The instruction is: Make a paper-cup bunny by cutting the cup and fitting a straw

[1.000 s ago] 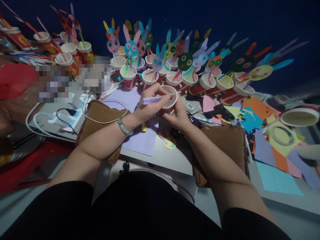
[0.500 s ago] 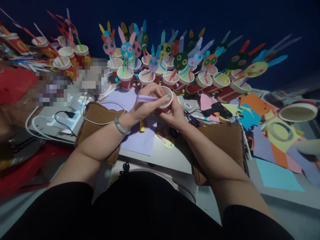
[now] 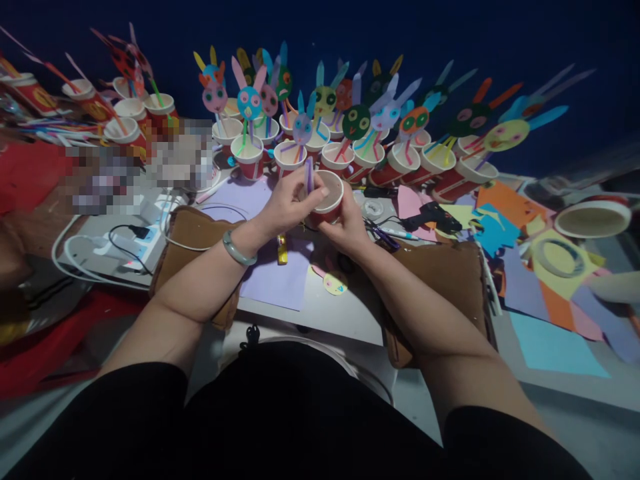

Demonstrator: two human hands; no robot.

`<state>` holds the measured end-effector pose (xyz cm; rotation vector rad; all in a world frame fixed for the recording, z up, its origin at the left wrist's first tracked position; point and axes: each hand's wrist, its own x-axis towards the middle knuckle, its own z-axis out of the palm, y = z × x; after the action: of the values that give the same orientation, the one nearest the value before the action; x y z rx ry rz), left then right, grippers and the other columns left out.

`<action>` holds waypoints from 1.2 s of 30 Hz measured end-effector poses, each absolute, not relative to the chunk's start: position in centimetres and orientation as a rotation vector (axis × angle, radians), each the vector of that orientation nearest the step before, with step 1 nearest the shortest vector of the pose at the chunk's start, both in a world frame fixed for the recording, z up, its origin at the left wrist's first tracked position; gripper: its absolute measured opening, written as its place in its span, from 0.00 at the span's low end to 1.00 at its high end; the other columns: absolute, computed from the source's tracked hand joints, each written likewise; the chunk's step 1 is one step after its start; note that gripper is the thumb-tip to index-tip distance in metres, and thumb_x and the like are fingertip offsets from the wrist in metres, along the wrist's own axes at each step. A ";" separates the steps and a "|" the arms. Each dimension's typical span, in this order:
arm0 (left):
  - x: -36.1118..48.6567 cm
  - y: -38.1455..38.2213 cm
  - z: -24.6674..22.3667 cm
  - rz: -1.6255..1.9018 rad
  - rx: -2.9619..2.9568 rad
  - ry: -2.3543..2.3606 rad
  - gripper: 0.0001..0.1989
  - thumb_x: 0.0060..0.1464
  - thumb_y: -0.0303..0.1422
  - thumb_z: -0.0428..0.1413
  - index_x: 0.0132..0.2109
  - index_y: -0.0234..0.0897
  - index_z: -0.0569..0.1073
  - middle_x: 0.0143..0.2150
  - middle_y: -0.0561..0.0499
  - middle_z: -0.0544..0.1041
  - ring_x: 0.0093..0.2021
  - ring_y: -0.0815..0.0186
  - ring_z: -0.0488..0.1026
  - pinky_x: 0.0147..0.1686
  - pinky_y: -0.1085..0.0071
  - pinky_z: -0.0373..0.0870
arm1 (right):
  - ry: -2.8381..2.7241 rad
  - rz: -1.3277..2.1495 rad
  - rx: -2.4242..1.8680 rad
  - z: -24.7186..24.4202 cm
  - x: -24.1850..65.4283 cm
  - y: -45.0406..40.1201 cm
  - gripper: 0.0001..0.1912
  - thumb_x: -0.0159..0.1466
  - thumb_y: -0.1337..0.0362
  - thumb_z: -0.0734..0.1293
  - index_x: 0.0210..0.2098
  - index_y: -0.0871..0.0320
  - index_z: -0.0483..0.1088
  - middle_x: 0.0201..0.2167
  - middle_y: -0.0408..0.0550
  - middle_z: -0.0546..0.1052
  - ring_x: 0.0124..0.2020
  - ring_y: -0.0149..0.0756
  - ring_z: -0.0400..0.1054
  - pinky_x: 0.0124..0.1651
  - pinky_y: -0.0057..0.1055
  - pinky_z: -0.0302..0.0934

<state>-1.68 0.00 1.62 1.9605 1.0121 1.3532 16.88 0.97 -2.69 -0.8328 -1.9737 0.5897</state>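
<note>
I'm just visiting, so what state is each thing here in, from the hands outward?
Left hand: closed on the purple stick
Right hand: gripping the paper cup
Purple stick: held, pointing up
Paper cup: held, mouth up
Cups behind: standing, mouths up
Yellow paper face: lying loose
Lavender sheet: lying flat
Tape roll: lying flat
Power strip: red light on

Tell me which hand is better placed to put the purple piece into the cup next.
Probably the left hand: it holds the purple piece close beside the open top of the cup. The right hand grips that cup, so it seems better placed to steady it.
</note>
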 end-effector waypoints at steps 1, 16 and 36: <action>-1.9 0.0 1.9 1.300 1.993 1.019 0.13 0.65 0.43 0.60 0.40 0.37 0.77 0.41 0.47 0.81 0.42 0.63 0.78 0.48 0.64 0.76 | -1.970 0.566 -0.828 -2.7 17.0 1.1 0.39 0.64 0.47 0.72 0.69 0.54 0.62 0.66 0.61 0.75 0.66 0.58 0.71 0.71 0.59 0.66; -2.3 -0.2 2.4 1.105 2.032 1.057 0.08 0.56 0.26 0.60 0.41 0.35 0.82 0.40 0.48 0.86 0.41 0.64 0.82 0.45 0.68 0.76 | -2.036 0.358 -0.740 -3.2 17.7 1.8 0.39 0.64 0.49 0.70 0.71 0.53 0.60 0.65 0.61 0.74 0.65 0.61 0.70 0.69 0.63 0.65; -1.3 -0.2 1.8 1.462 1.635 0.888 0.25 0.61 0.57 0.62 0.44 0.38 0.80 0.44 0.45 0.87 0.51 0.60 0.84 0.57 0.61 0.80 | -1.896 0.568 -0.860 -2.5 16.8 1.0 0.42 0.61 0.44 0.74 0.69 0.54 0.62 0.66 0.63 0.74 0.68 0.61 0.69 0.74 0.61 0.61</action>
<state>-1.28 -0.15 1.75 1.6347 0.8880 1.4623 16.84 1.00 -2.47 -0.8597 -1.8958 0.5683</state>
